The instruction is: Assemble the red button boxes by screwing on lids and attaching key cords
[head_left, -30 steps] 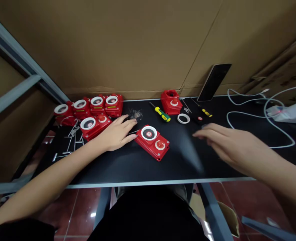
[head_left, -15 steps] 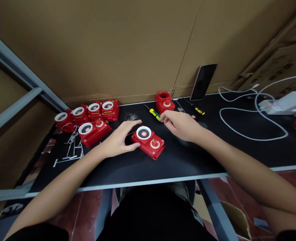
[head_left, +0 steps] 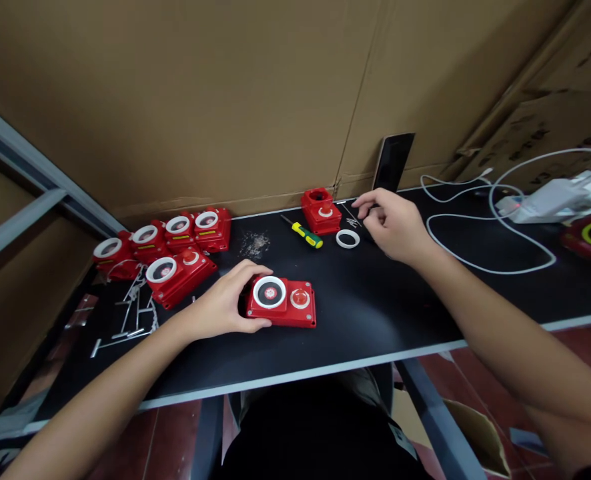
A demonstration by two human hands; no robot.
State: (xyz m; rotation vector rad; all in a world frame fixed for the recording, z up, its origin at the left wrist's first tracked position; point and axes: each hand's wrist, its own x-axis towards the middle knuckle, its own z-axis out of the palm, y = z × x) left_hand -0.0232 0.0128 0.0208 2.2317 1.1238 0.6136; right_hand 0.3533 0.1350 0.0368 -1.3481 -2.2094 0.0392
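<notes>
And here's the red box [head_left: 283, 305] in play: a squat, glossy casing lying face up on the black tabletop [head_left: 360, 317], small metal screws at its corners. At its left end a thick white collar [head_left: 269, 305] rings a dark round insert with a small red-and-white emblem in the middle; at its right end sits an orange-red dome [head_left: 300, 297], circled by a thin white band. Its long edge runs roughly level with the front of the table.

Now the left hand [head_left: 225, 303], and it has the box by its left end: thumb along the near side, fingers over the far side, spread just to the casing's breadth. The dome end sticks out clear to the right, uncovered.

Over to the right hand [head_left: 395, 223], well apart from the box, farther back and to the right! Fingers bent and drawn in, a narrow shape (whether anything is pinched there, I cannot tell). Just left of it lies a loose white ring [head_left: 339, 239], and beyond that another red casing [head_left: 325, 219] with an open round socket, a yellow-and-green screwdriver [head_left: 308, 235] right beside it.
</notes>
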